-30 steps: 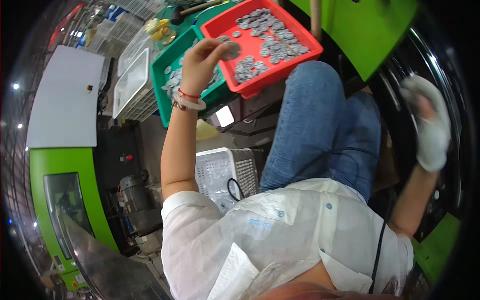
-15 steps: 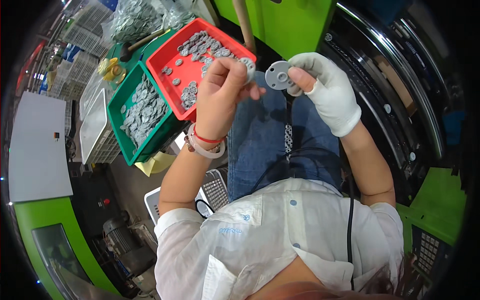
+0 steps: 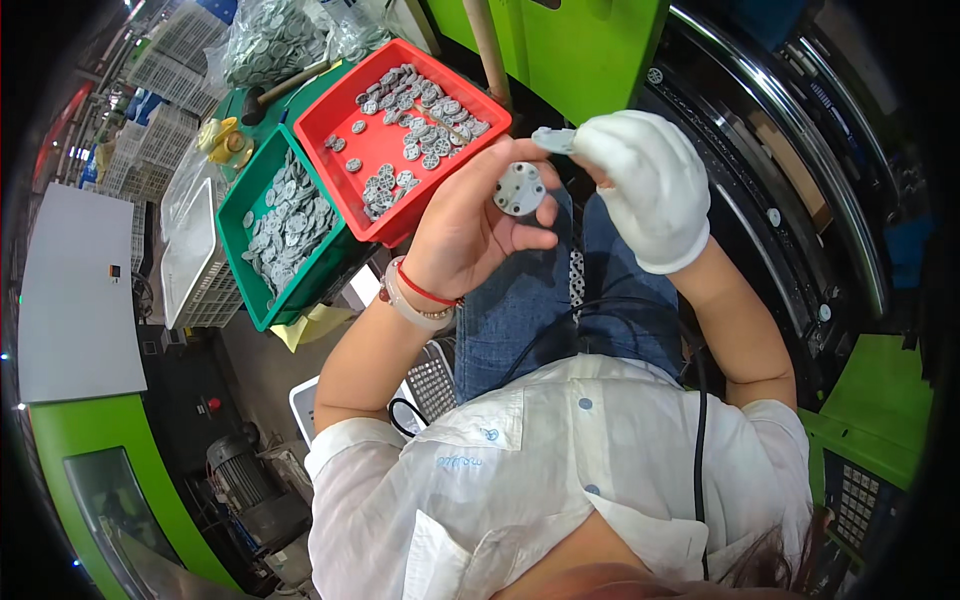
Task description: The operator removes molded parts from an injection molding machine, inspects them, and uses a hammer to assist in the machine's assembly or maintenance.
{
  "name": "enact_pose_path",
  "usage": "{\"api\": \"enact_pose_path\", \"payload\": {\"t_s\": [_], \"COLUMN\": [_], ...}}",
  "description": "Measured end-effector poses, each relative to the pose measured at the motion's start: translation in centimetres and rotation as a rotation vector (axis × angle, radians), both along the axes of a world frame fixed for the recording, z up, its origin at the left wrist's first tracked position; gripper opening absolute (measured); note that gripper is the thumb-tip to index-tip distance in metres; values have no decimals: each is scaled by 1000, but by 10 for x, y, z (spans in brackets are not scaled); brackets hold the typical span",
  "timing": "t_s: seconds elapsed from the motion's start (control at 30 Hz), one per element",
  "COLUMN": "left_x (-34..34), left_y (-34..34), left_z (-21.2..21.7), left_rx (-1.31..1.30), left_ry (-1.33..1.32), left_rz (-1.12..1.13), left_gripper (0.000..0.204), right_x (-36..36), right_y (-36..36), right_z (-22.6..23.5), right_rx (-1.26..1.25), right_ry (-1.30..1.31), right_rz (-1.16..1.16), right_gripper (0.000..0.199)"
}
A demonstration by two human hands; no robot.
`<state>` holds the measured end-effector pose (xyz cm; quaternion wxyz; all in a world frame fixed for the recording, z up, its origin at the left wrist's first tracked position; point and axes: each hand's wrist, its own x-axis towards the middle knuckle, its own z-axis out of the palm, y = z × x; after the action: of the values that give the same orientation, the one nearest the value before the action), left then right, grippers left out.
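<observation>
In my bare left hand (image 3: 478, 215) is a round grey disc (image 3: 519, 189) with several dark holes, its face turned up toward me. The fingers curl around that disc's edge. My right hand (image 3: 645, 185), in a white glove with the thumb bare, pinches a second grey disc (image 3: 553, 140), tilted so it shows nearly edge-on. Both hands are close together above my lap. Just left of my left hand stands a red tray (image 3: 345, 205) with many similar grey discs. Beside it, a green tray (image 3: 285, 308) holds a heap of grey discs.
Behind the trays lie a hammer (image 3: 252, 105) and a clear bag of grey discs (image 3: 268, 50). A yellow object (image 3: 222, 140) sits left of the trays. A wooden handle (image 3: 487, 50) rises behind the red tray. Green and black machinery (image 3: 770, 170) stands at my right.
My left hand has turned palm-up, showing the holed face of its disc. My right hand has rotated, tipping its disc from face-on to nearly edge-on, and moved slightly left.
</observation>
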<state>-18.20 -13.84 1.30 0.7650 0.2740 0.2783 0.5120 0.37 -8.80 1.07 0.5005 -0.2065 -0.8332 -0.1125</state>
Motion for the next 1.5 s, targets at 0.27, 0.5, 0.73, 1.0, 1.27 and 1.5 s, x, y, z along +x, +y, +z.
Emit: {"api": "enact_pose_path", "payload": {"t_s": [0.27, 0.5, 0.73, 1.0, 1.27, 1.5], "left_x": [1, 0, 8, 6, 11, 11], "left_y": [-3, -1, -1, -2, -1, 36], "left_z": [-1, 3, -5, 0, -1, 39], "left_rx": [152, 336, 353, 263, 237, 377], "left_ry": [337, 605, 472, 336, 212, 351], "left_rz": [129, 137, 172, -4, -120, 71], "left_gripper": [26, 25, 25, 25, 24, 26], "right_x": [4, 2, -2, 3, 15, 93], "right_y": [-6, -10, -11, -9, -8, 14], "right_z": [1, 9, 1, 12, 20, 58], "right_rx": [-318, -1209, -1440, -1447, -1448, -1046], "right_ry": [107, 315, 609, 455, 329, 475], "right_rz": [254, 387, 550, 786, 821, 618], "right_gripper": [26, 26, 31, 60, 65, 59]}}
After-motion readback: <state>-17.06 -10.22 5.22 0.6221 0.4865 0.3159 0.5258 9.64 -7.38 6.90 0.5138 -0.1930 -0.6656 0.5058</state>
